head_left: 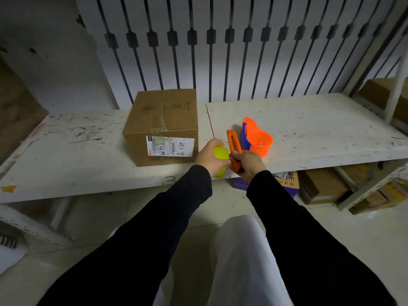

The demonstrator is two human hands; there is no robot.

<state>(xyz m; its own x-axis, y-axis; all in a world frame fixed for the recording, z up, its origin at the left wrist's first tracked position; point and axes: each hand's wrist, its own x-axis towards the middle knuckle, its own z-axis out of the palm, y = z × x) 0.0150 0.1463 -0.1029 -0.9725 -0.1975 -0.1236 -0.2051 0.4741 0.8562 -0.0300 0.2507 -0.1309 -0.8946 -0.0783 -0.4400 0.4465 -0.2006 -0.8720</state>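
My left hand (208, 157) grips a yellow roll of tape (220, 153) at the front edge of a white shelf board (320, 129). My right hand (248, 164) holds an orange utility knife (234, 149) by its lower end, its upper end pointing up and away from me. The two hands are close together, just right of a sealed cardboard box (163, 127) with a white shipping label on its front. An orange and blue tape dispenser (256, 138) stands on the shelf right behind the knife.
Black vertical bars back the shelf. Cardboard boxes (320, 186) and a purple box sit on the floor under the shelf at right. More boxes lie on a metal rack at far right and at far left. My legs are in the foreground.
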